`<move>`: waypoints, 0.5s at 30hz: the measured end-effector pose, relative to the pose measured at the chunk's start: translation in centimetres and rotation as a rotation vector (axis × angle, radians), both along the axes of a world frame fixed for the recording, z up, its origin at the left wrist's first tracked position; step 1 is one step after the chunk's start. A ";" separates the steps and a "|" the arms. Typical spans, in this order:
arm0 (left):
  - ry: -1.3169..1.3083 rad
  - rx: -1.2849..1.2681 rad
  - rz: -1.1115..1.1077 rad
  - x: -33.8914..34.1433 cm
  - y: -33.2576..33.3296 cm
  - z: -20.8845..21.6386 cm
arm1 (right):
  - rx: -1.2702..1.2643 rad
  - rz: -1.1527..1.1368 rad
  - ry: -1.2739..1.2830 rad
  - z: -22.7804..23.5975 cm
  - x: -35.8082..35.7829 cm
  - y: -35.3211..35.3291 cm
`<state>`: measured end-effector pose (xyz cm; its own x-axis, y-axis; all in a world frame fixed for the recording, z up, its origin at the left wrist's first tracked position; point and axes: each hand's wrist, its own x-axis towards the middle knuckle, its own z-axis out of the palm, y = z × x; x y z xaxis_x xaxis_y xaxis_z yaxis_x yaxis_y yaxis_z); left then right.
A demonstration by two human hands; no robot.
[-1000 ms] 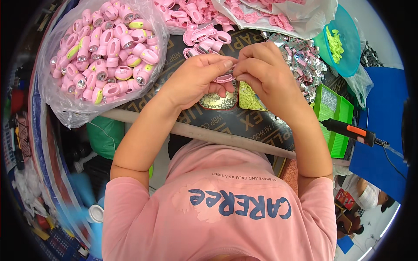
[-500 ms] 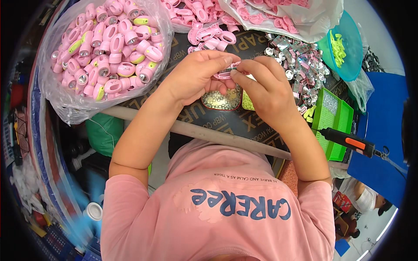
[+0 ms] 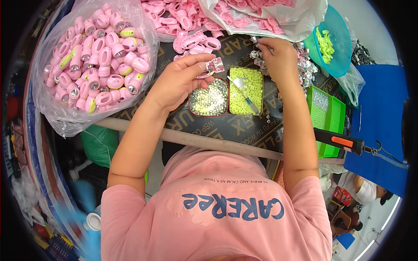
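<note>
My left hand [image 3: 185, 76] is closed on a pink flashlight shell half [image 3: 214, 66], held up with small metal parts showing in it. At the edge of a pile of silver reflector parts [image 3: 307, 65], my right hand [image 3: 278, 54] has its fingers bent together. Small shiny pieces lie by its fingertips, and what it pinches is too small to make out. Between my forearms sit a tin of small metal rings [image 3: 208, 102] and a tin of small yellow-green pieces [image 3: 246, 85]. A slim tool with a blue handle [image 3: 249, 102] lies across the yellow-green pieces.
Assembled pink flashlights fill a clear bag [image 3: 150, 93] on the left. Pink shell halves [image 3: 191, 41] spread at the back beside a white sack [image 3: 300, 21]. To the right are a teal basin [image 3: 342, 39], a green divided tray [image 3: 333, 108] and a hanging black-orange screwdriver [image 3: 337, 140].
My hands have parted: the right moved from the pink shell to the silver parts, while the left keeps the shell. Both tins now show more fully. The whole view has shifted slightly.
</note>
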<state>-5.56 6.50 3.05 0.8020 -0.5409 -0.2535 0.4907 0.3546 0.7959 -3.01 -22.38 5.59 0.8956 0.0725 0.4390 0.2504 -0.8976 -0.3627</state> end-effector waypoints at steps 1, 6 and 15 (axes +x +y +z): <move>0.002 -0.023 0.006 -0.1 -0.1 -0.3 | 0.001 0.000 -0.002 0.1 0.6 -0.2; 0.005 -0.009 0.020 -0.8 0.5 -0.1 | -0.045 -0.095 0.131 1.9 1.9 0.7; 0.057 -0.081 0.033 -1.6 1.3 -0.6 | -0.061 -0.031 0.044 -0.2 10.4 0.3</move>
<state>-7.18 7.80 2.43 0.8053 -0.5350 -0.2554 0.5211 0.4334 0.7352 7.35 -22.10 5.41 0.9161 0.0697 0.3947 0.2070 -0.9256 -0.3170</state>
